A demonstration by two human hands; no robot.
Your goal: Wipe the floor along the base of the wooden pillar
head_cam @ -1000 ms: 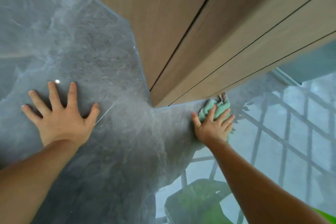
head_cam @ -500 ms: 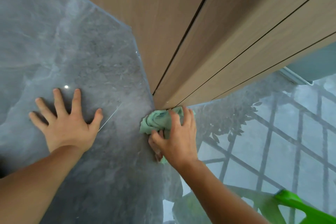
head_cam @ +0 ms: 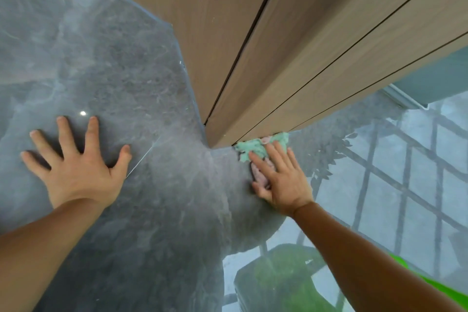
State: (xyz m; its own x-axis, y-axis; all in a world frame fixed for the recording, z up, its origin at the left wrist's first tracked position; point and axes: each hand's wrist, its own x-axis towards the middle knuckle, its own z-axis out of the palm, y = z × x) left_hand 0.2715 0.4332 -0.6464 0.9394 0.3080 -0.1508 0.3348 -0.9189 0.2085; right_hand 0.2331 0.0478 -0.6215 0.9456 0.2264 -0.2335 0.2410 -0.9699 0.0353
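The right hand (head_cam: 281, 177) lies flat, fingers stretched forward, pressing a mint-green cloth (head_cam: 258, 145) onto the grey marble floor (head_cam: 114, 63); it pins the cloth under the palm and fingers and does not clench it. The cloth sits just right of the near corner of the wooden pillar (head_cam: 253, 40), its far edge touching the foot of the pillar's right-hand face. Most of the cloth is hidden beneath the hand: only a crumpled green fringe shows past the fingertips, plus a pinkish patch beside the index finger that is too blurred to tell whether it is part of the same cloth. The left hand (head_cam: 76, 167) holds nothing; it rests open with fingers spread on the floor, well apart from the pillar, and its fingertips are slightly blurred. Both forearms run out of the lower edge of the frame. The pillar's top is cut off above. The glossy floor mirrors a window grid and foliage at right, and a bright green object (head_cam: 430, 284) at the lower right is cut off and unidentifiable.
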